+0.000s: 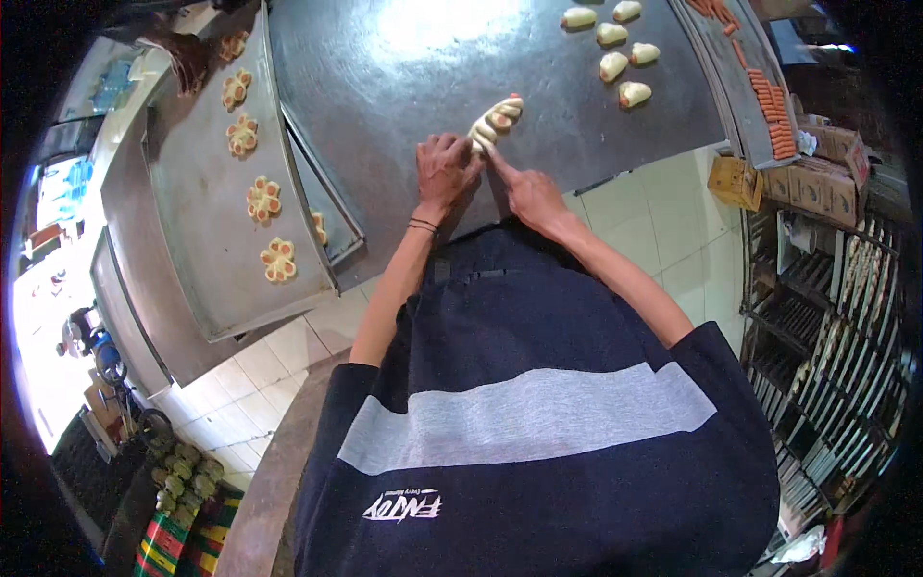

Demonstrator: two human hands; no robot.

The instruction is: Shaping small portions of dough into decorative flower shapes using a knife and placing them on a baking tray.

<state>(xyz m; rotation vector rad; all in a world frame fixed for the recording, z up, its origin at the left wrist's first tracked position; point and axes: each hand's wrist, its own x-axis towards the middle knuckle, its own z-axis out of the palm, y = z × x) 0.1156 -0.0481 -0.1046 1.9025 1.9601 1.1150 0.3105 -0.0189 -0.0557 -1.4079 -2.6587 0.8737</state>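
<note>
A sausage roll of raw dough (496, 119), cut into slanted segments that show orange sausage ends, lies on the metal worktable (385, 106). My left hand (444, 173) is at its near end, fingers bent and the thumb side closed against the dough. From the right, my right hand (535, 197) stretches one finger onto the same end, while its other fingers curl back. Nothing shows in the right palm. Several uncut sausage rolls (611, 66) rest farther right on the table.
To the left, a metal tray (197, 207) bears several flower-shaped sausage buns (263, 199). Another tray at the far right (745, 106) holds rows of orange sausages (772, 115). Beside it are a yellow box (735, 183), cardboard boxes (822, 188) and a metal rack (832, 317).
</note>
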